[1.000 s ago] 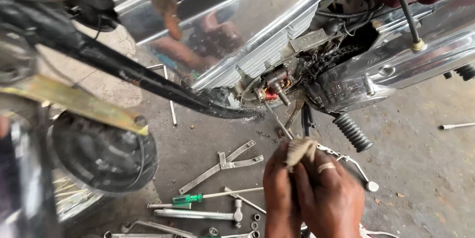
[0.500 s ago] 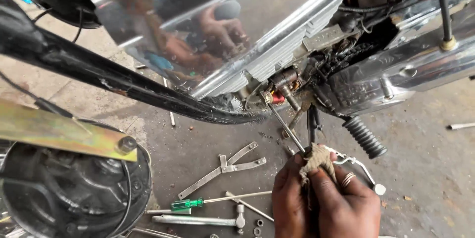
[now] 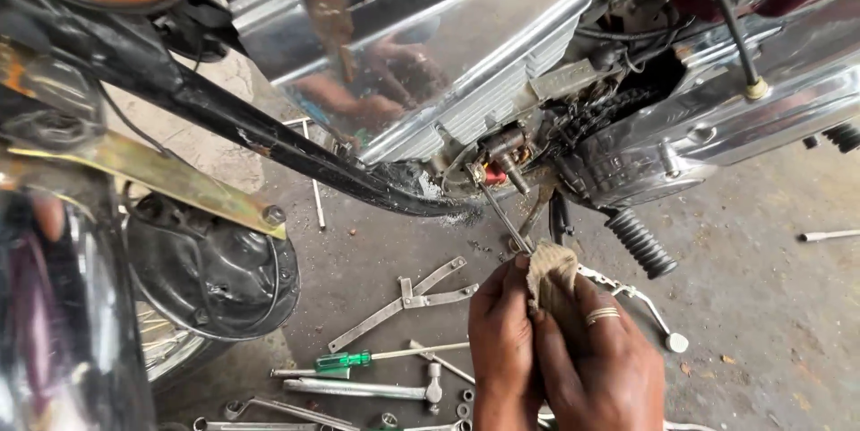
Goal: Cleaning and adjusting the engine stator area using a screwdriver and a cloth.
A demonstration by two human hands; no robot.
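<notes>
Both hands are together low in the middle of the head view. My left hand (image 3: 502,341) and my right hand (image 3: 596,359), which wears a ring, pinch a dirty beige rag (image 3: 548,268) around a thin metal rod (image 3: 497,207). The rod slants up to the left into the exposed engine side (image 3: 502,153) of a motorcycle, beside a small red part. Fingers of both hands are closed on the rag.
A chrome engine cover (image 3: 430,46) and black frame tube (image 3: 269,140) cross above. A ribbed black footpeg (image 3: 640,243) sits right of my hands. Spanners (image 3: 403,301), a green-handled screwdriver (image 3: 349,360) and a ratchet (image 3: 358,389) lie on the concrete floor. A front wheel hub (image 3: 210,279) stands at left.
The view has shifted sideways and back. My hands with the rag have stayed on the rod, sliding slightly along it toward the engine.
</notes>
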